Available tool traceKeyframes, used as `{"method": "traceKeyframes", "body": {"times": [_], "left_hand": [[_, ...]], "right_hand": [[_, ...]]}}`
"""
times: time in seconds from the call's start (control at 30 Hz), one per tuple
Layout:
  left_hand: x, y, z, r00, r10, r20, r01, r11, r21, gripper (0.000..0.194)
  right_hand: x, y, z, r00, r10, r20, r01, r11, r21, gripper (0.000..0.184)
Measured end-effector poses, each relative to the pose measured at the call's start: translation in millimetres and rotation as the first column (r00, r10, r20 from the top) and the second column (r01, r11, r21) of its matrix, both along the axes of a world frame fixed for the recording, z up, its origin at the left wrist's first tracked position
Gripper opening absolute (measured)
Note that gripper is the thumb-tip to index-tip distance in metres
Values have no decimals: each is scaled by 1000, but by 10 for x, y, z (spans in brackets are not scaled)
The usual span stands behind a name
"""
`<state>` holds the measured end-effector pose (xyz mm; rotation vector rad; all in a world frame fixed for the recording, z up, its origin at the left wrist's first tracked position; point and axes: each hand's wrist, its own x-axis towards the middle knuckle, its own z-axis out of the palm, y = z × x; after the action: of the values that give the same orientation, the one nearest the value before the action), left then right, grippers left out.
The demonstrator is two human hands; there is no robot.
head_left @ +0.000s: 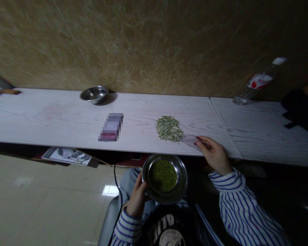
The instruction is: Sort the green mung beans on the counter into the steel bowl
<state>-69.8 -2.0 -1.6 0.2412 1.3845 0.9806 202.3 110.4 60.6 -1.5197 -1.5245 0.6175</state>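
A loose pile of green beans and whitish grains is spread on the pale wood-grain tabletop. At the pile's near right edge, the right hand has its fingers pinched together on a thin clear sheet, whose far end reaches the outermost grains. Nearer the person than the pile, just beyond the tabletop's front edge and lower in view, the left hand grips a steel bowl by its left side, thumb at the rim and the other fingers mostly hidden beneath. Green beans cover the bottom of this bowl, which is tipped so that its inside shows. To the left of the pile, well apart from it, lies a flat pixelated object; farther left and behind the pile, a second steel bowl rests near the wall. Well to the right of the pile and behind it, a clear bottle with a white cap and a red-and-white label stands close to the wall.
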Motion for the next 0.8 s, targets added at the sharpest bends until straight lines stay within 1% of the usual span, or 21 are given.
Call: {"method": "traceKeyframes", "body": {"times": [0.17,0.37,0.5,0.6,0.8], "left_hand": [[64,-16,4,1000,-17,10,17,1000,-17,65],[155,-53,14,1000,17,23,-16,1000,-14,67],[108,-30,-6,999,47,5,-47,999,-4,71],[91,-7,-12,999,49,2,-49,999,2,73],[137,2,-16,999,30,21,-30,1000,3,68]], "right_hand": [[-7,34,-34,1000,-6,19,7,1000,-7,33],[-81,74,-16,997,48,58,-49,999,5,29],[-45,136,-19,998,-2,61,1,1000,21,31],[9,182,-34,999,-30,38,30,999,10,33],[106,201,-97,999,-54,5,55,998,-23,34]]}}
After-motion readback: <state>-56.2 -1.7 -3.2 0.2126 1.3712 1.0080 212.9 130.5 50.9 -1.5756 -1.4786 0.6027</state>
